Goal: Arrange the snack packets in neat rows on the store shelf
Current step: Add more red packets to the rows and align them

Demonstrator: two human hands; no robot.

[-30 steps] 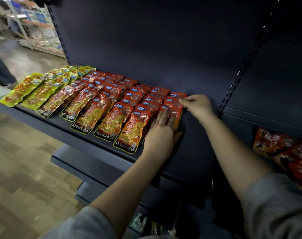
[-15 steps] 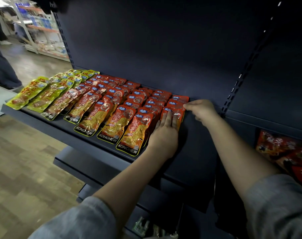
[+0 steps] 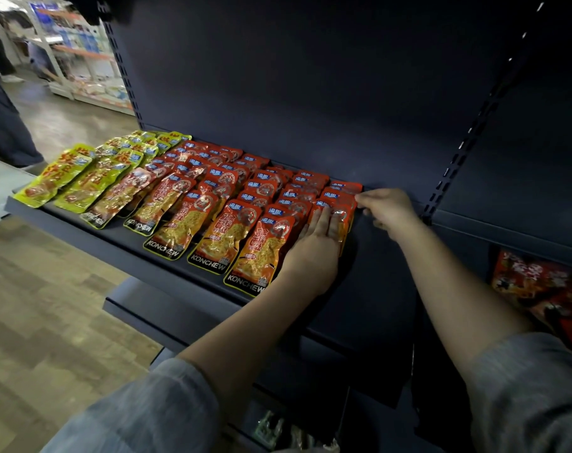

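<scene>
Dark blue store shelf [image 3: 369,289] with a tall back panel fills the head view, carrying overlapping rows of snack packets: yellow-green packets [image 3: 65,178] at the far left end, red packets [image 3: 232,204] across the middle. Compared with a second ago, the left hand [image 3: 317,246] has slid a little forward and now lies flat, fingers straight, pressing the rightmost row [image 3: 340,199] of red packets; the right hand [image 3: 387,207] has edged in so its curled fingertips touch that row's back right corner, though whether it pinches a packet cannot be told. This suggests the last row is being squared up, with the task nearly done. Bare shelf lies to the right of the row. More red packets [image 3: 539,289] sit on a lower shelf at right; nothing blocks either hand.
</scene>
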